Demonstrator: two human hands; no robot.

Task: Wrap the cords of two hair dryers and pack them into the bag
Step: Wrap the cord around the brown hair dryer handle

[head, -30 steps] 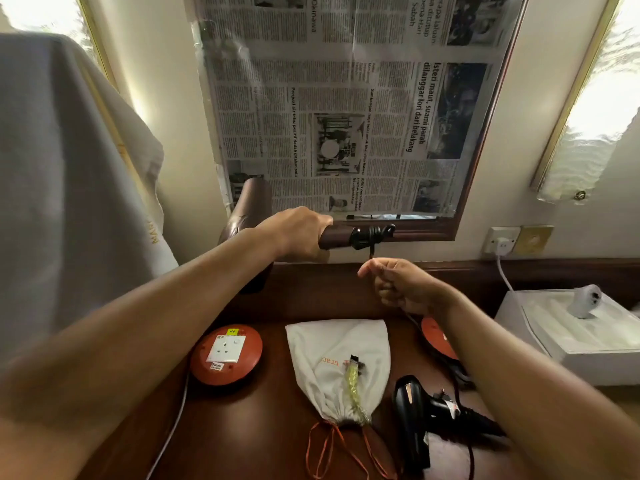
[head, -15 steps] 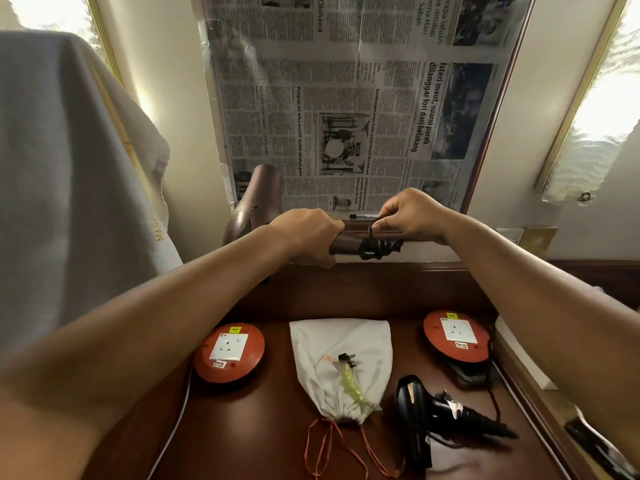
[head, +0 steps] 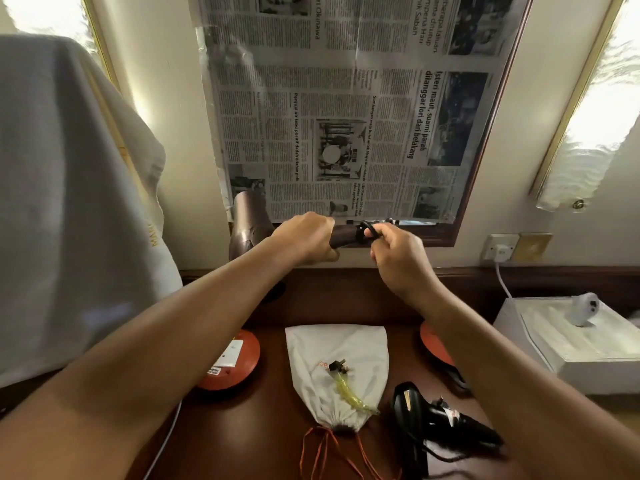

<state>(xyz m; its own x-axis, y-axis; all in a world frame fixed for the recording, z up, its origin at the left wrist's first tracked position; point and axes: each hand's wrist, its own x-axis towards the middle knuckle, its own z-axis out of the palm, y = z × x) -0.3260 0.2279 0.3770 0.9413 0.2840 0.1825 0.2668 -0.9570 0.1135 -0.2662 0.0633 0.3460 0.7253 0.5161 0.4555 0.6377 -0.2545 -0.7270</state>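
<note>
Gripping the handle of the brown hair dryer [head: 250, 221], the left hand [head: 304, 239] held it raised above the back edge of the dark wooden counter [head: 263, 427], its barrel pointing left towards the wall. The right hand [head: 398, 258] pinched the black cord [head: 367, 232] at the end of that handle, where a few loops already lay wound round it.

Below, the white drawstring bag [head: 337, 351] lay flat at the middle of the counter, its gathered mouth towards the front edge and its orange strings [head: 323, 452] trailing off that edge. A small yellow-green item with a black tip [head: 346, 389] rested on the bag. Just right of the bag, near the front right corner, the black hair dryer [head: 433, 420] lay on its side with its cord loose beside it.

An orange round socket reel [head: 230, 362] sat at the left of the counter, partly hidden by the left forearm, and a second orange reel [head: 433, 344] showed behind the right forearm. A newspaper [head: 346, 116] covered the framed mirror on the wall.
</note>
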